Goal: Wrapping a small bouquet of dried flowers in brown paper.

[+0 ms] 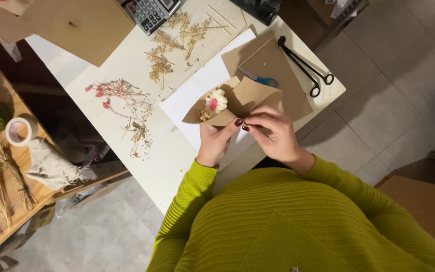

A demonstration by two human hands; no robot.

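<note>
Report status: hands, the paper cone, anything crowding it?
Left hand and right hand both pinch the brown paper cone with dried flowers inside. Cone held above the white table. Blue-handled scissors lie just behind, apart.

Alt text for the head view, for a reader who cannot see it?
Seen from above, a person in a green sweater folds a brown paper cone around a small dried flower, left hand and right hand pinching its lower edge. On the white table lie dried sprigs, blue scissors and black scissors.
</note>
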